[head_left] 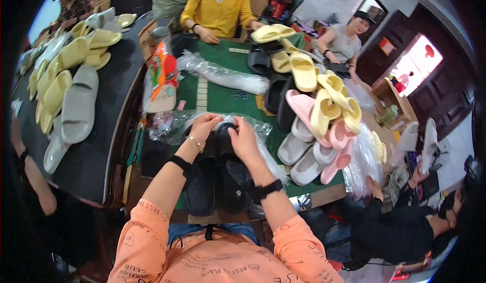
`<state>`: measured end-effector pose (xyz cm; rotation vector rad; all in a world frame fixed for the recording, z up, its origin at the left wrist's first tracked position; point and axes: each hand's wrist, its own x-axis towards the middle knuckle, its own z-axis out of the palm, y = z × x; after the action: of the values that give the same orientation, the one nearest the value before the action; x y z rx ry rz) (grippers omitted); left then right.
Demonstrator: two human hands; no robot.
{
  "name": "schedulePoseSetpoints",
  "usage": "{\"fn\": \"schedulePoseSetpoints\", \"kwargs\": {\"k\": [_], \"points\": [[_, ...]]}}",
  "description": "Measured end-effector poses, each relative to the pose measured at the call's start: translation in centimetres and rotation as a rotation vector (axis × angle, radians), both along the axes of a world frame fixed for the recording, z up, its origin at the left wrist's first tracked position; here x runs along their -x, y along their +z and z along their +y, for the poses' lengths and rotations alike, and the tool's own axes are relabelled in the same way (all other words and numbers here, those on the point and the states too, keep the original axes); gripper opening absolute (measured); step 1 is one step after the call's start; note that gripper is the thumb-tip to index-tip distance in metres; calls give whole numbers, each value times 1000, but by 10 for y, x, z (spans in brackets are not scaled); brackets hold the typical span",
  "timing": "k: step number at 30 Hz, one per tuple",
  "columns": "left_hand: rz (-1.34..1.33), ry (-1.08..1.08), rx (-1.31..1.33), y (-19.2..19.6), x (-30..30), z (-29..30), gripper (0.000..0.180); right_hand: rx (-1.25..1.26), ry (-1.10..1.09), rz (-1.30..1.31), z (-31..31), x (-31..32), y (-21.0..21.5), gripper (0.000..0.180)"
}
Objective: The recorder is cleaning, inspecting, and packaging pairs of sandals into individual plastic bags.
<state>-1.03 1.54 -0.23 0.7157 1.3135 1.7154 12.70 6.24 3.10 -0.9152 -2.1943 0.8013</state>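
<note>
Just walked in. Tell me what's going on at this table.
The person in the orange shirt has both hands on a pair of black slippers lying side by side on the green table. The left hand and right hand are at the toe ends, where a clear plastic bag is bunched. A heap of yellow, pink and white slippers sits to the right, more yellow and grey ones on the dark table at left. Other people sit around.

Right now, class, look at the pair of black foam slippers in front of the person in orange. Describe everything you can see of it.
The pair of black foam slippers looks matte, soft and thick-soled. The two lie side by side, heels toward the person, on the green table. Their toe ends go into a clear plastic bag. The left hand and the right hand grip that end from above.
</note>
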Motion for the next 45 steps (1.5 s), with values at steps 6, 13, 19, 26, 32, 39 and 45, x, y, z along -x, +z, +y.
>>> {"fn": "schedulePoseSetpoints", "kwargs": {"k": [6, 13, 19, 26, 32, 39, 45], "points": [[-162, 10, -97, -16, 3, 1, 12, 304, 116, 67, 26, 37, -43, 17], [-151, 73, -42, -11, 2, -4, 15, 470, 118, 369, 14, 38, -39, 6], [-179, 45, -79, -8, -2, -6, 18, 396, 104, 292, 14, 36, -39, 6], [-151, 93, -35, -10, -2, -6, 19, 409, 104, 325, 11, 36, -40, 6], [-147, 138, 22, -15, -2, -4, 18, 383, 103, 324, 10, 34, -41, 6], [-137, 154, 39, -18, 0, -3, 19, 364, 70, 312, 9, 34, -41, 8], [-149, 115, 24, -13, -1, -6, 20, 344, 44, 283, 8, 35, -39, 9]]}}
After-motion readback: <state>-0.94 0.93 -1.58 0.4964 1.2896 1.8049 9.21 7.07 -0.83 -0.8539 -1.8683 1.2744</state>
